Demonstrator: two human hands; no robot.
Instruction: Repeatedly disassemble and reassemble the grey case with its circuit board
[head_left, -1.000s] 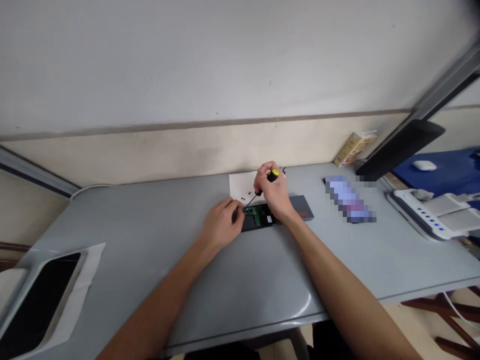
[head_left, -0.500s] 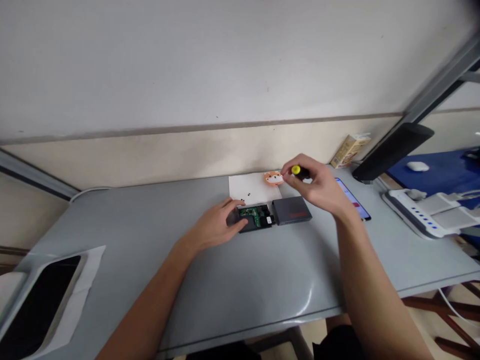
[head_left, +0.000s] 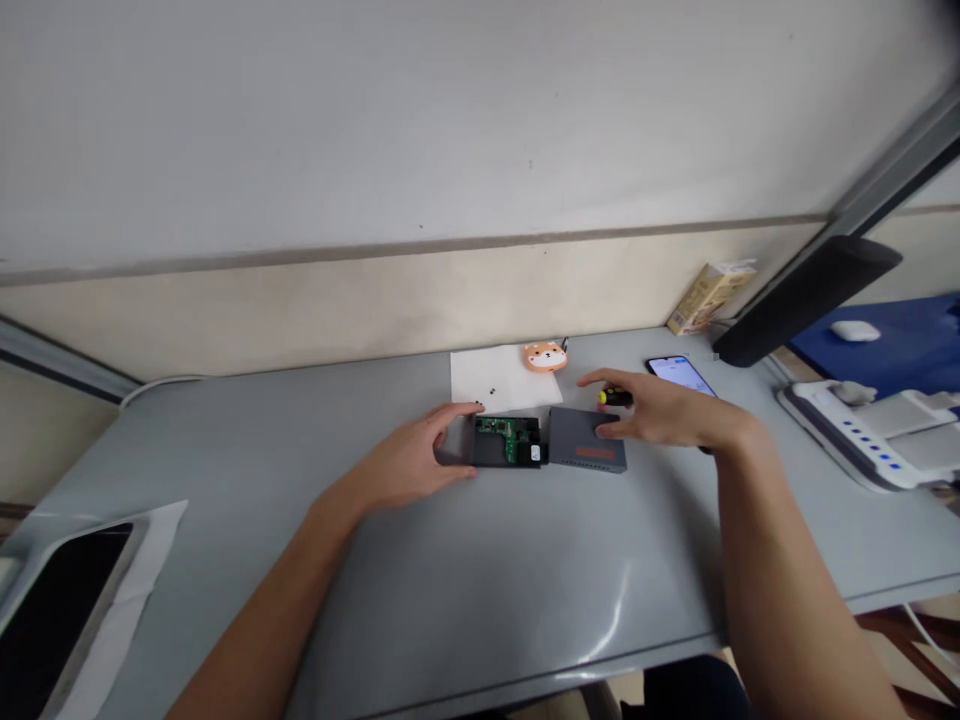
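A black open case with a green circuit board (head_left: 511, 440) lies flat on the grey table. My left hand (head_left: 409, 455) spans its left end, thumb along the front edge and fingertips at the back edge. Right beside the case lies a dark grey cover (head_left: 576, 432) with a reddish mark. My right hand (head_left: 660, 405) is over the cover, its thumb and fingers reaching toward the cover's right side. A black screwdriver (head_left: 617, 397) with a yellow end is tucked in that hand; its tip is hidden. Behind the case, small dark screws (head_left: 492, 391) rest on white paper (head_left: 469, 372).
An orange animal-face case (head_left: 545, 356) sits on the paper. To the right are a phone (head_left: 681, 373), a carton (head_left: 709, 297), a black cylinder (head_left: 806, 300) and a white power strip (head_left: 840, 440) with plugs. A dark-screened device (head_left: 71, 590) lies at left.
My right hand has come down over the grey cover with the screwdriver still in it. My left thumb has moved off the board to the case's front edge.
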